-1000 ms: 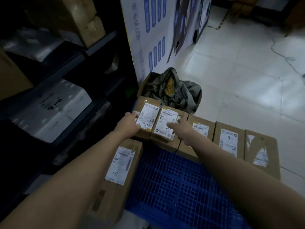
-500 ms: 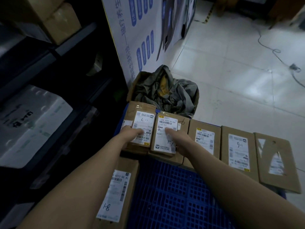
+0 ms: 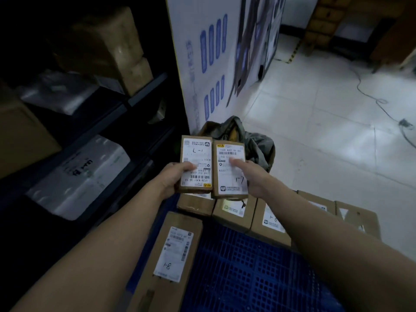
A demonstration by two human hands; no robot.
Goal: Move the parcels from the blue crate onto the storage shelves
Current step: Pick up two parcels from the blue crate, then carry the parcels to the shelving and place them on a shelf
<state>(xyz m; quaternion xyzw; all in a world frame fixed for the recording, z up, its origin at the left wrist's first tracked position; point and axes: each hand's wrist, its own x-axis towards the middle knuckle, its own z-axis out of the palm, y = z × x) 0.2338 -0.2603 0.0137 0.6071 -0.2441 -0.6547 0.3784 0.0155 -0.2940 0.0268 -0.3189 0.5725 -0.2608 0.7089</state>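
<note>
Both parcels lay flat on the row half a second ago; now they are lifted clear. Left parcel (image 3: 195,164) is gripped at its near end by left hand (image 3: 174,177), thumb across the label, fingers hidden beneath. Right parcel (image 3: 229,171) is clamped the same way by right hand (image 3: 255,177). The pair hang just beside each other above the blue crate's (image 3: 247,278) far end.

Neither is shelved yet. Still in the crate: row of parcels (image 3: 234,213) along the far edge, and the 8-1 parcel (image 3: 175,248) at its left side. Storage shelves (image 3: 147,90) stand to the left, already holding boxes and white bundles. Much left, I judge.
</note>
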